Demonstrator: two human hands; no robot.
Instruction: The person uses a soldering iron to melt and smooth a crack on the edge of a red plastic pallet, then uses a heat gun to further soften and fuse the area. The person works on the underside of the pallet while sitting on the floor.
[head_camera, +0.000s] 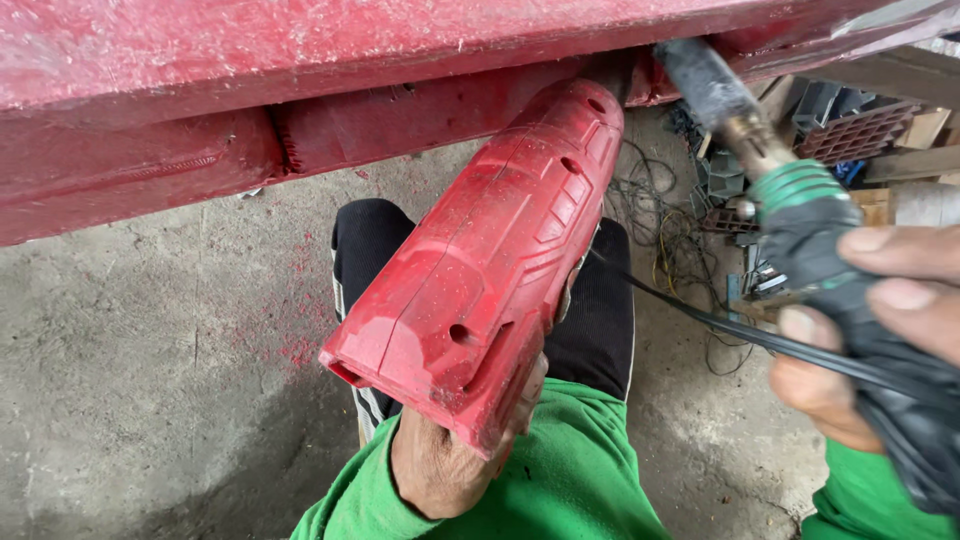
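Two tools are up at once here, both aimed at the same spot: the underside of the red-painted metal beam (300, 90) that runs across the top of the frame. We hold the red power tool (490, 260) in our left hand (445, 455), centre frame, body tilted so its nose goes up toward the dark gap under the beam at upper centre; that angle looks chosen to get at the seam from below, since we seem to be crouched w/ a black-clad knee (375, 240) right beneath it. Left hand is wrapped shut round the tool's lower grip, fingers curled under the housing, thumb side partly hidden. Our right hand (870, 340), at the right edge, is closed on the black handle of a second tool (800, 210), w/ a green collar and a dark, dusty shaft pointing up-left to the beam's edge at upper right; fingertips pinch the grip, a black cord (720, 325) trails left across the frame. Pic is blurred there, so exact finger spread we can't tell. Red dust specks the concrete floor (150, 380) at centre left. Tangled wires and scrap (690, 200) sit past the knee, upper right.
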